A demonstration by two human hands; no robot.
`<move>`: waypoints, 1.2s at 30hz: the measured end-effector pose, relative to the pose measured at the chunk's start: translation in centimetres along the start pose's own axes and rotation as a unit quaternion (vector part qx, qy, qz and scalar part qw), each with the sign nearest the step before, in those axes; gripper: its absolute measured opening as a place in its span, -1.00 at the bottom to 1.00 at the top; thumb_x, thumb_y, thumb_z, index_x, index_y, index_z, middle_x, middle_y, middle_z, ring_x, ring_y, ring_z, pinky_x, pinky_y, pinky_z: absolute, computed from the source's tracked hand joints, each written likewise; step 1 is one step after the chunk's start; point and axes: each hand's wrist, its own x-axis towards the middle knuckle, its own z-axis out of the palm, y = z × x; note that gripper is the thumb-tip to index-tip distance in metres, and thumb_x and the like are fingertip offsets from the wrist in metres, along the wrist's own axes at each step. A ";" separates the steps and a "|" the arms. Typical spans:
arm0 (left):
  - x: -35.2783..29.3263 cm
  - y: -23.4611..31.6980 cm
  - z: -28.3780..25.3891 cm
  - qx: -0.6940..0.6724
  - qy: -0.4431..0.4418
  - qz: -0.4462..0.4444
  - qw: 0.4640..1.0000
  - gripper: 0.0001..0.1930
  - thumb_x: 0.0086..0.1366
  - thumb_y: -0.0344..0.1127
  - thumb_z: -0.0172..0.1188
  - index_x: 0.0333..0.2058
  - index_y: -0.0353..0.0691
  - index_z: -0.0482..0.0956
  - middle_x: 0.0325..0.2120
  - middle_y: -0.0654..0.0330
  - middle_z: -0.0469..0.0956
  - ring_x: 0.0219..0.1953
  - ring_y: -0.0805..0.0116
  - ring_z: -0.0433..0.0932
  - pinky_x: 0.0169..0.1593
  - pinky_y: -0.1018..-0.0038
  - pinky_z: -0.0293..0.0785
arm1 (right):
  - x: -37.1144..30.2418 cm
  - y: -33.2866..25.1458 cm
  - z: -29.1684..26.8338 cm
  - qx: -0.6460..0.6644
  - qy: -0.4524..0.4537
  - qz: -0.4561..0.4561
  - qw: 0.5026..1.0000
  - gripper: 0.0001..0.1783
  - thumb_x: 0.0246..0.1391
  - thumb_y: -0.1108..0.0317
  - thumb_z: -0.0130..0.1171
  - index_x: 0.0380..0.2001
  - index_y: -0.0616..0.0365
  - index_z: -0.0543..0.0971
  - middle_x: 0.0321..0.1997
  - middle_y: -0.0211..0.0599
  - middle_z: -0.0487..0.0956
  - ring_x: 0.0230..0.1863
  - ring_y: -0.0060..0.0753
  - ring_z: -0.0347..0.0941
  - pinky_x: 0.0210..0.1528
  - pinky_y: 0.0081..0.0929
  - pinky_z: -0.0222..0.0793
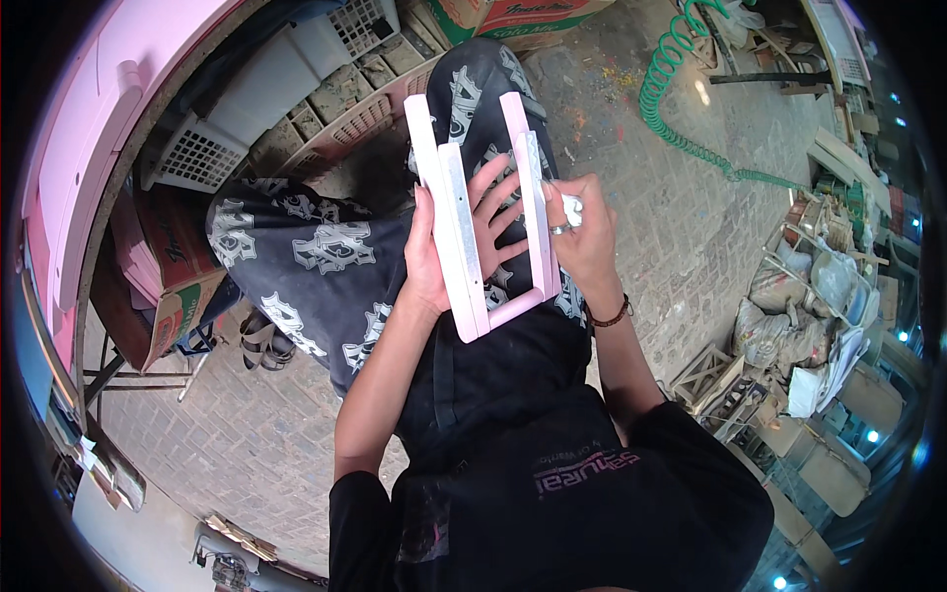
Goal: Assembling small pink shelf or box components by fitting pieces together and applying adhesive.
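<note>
Over my lap stands a pink frame [472, 309] with two long side rails joined by a round crossbar near me. Pale strips with small holes run along the rails. My left hand [429, 271] holds the left rail, thumb outside it, the other fingers spread through the gap between the rails. At the outer face of the right rail, my right hand [590, 247] is closed on a crumpled white wad [572, 208], probably cloth or paper. Its fingertips are partly hidden behind the rail.
A pink panel [94, 168] curves along the left edge. Plastic crates [202, 148] and a carton [182, 316] stand beside my legs. A green coiled hose [651, 99] hangs at the upper right. Sacks [779, 335] and wood scraps lie to the right on the brick floor [671, 247].
</note>
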 end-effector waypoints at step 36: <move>0.0 0.3 -1.0 -0.013 -0.008 -0.009 1.000 0.03 0.21 0.60 -0.35 0.43 -0.07 -0.04 0.39 0.03 0.03 0.39 -0.01 0.03 0.35 -0.20 -0.07 | -4.5 -1.2 -0.5 -0.038 0.000 0.037 0.999 -0.82 0.23 0.37 0.19 -0.29 0.24 0.44 -0.56 -0.16 0.53 -0.59 -0.32 0.52 -0.55 -0.38 0.35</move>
